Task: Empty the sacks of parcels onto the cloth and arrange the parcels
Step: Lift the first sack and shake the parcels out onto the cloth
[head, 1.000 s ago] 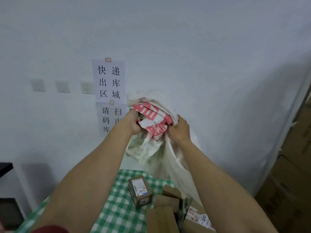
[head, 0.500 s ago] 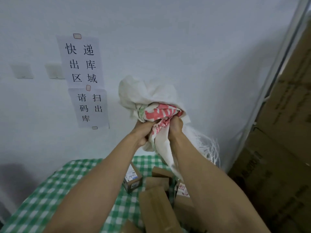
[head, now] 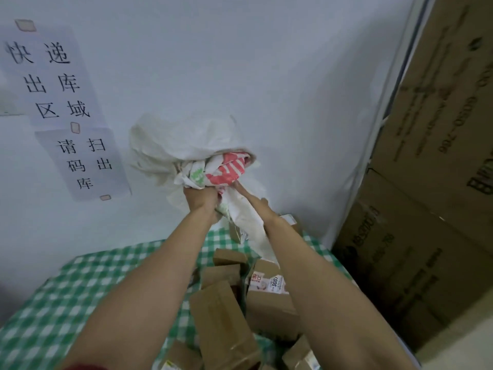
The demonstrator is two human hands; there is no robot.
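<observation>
The sack [head: 186, 148] is bunched up at the centre of the frame, held in the air in front of the wall [head: 266, 62]; it is white woven stuff with red and green print showing where the folds gather. My left hand [head: 198, 198] grips that gathered part from below, fingers curled tight round a fistful of it. My right hand [head: 248, 194] comes in just beside it on the right, narrow, its fingertips buried in the folds (whether they pinch the fabric or only push into it I cannot tell). A loose tail of the sack hangs down between my forearms.

Below the sack, in the lower centre of the frame, the parcels [head: 221, 316] lie in a heap, brown cardboard boxes touching and overlapping one another, some tilted. One printed parcel [head: 266, 283] with red and white marking sits among them, just left of my right forearm. They rest on the cloth [head: 80, 303], green-and-white checked, which spreads out to the lower left.

At the upper left two paper notices [head: 53, 76] with black characters are stuck to the wall, one under the other. Along the right edge stand big brown cartons [head: 426, 182], stacked
</observation>
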